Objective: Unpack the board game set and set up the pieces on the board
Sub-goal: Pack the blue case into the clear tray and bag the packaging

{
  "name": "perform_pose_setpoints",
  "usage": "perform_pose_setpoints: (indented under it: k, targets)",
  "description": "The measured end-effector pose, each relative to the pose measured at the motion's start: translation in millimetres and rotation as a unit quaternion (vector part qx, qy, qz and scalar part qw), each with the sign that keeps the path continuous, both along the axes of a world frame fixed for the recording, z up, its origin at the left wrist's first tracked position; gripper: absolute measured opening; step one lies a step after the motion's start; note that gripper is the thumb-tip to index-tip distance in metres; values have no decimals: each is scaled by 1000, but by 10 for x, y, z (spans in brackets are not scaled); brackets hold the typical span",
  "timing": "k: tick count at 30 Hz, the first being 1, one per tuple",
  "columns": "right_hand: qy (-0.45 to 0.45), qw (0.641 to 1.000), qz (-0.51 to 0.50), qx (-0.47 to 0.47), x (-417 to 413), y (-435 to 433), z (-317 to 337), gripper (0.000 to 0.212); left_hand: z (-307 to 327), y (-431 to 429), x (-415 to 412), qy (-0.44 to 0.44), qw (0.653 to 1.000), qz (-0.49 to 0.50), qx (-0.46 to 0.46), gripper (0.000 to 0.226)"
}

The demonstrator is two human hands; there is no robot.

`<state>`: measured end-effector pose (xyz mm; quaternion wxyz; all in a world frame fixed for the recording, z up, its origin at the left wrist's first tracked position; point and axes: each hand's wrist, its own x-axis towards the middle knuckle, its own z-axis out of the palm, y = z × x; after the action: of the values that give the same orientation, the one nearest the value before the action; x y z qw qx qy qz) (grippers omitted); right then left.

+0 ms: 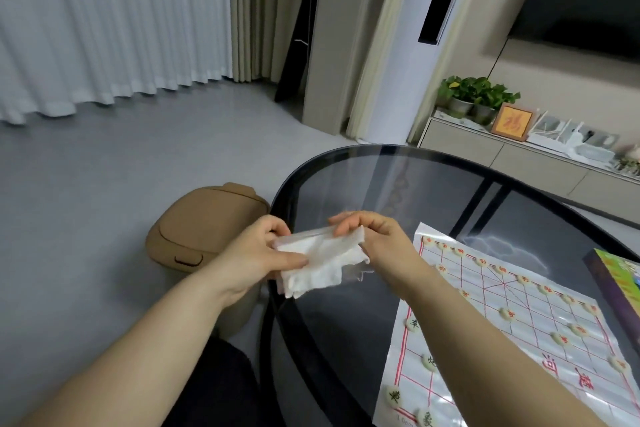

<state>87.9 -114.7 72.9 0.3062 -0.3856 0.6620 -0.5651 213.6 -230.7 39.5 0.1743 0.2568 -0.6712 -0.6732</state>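
left hand [258, 253] gripping crumpled white tissue [320, 262], right hand [372, 239] pinching its far edge, above desk [346, 340] rim

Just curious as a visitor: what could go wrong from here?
The right forearm crosses the board; dropping it could scatter pieces. The thin board lies on a glass table; a nudge might slide it. The paper, gripped by left hand and right hand at the table rim, could fall beside the bin.

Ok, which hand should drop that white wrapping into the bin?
Left, probably: the left hand grips the wrapping on the side nearest the tan bin; the right hand pinches only its top edge.
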Motion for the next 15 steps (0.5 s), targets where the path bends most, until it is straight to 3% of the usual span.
perform_pose_setpoints:
  k: [4,9,15]
  targets:
    - [-78,997,19,19,39,-97,-108,21,-72,19,149,5,993,80,-83,38]
    - [-15,988,117,100,151,-361,-213,40,-202,-153,332,17,974,156,-164,36]
    - [140,977,54,152,241,-818,-336,25,-418,-550,447,58,982,142,-111,30]
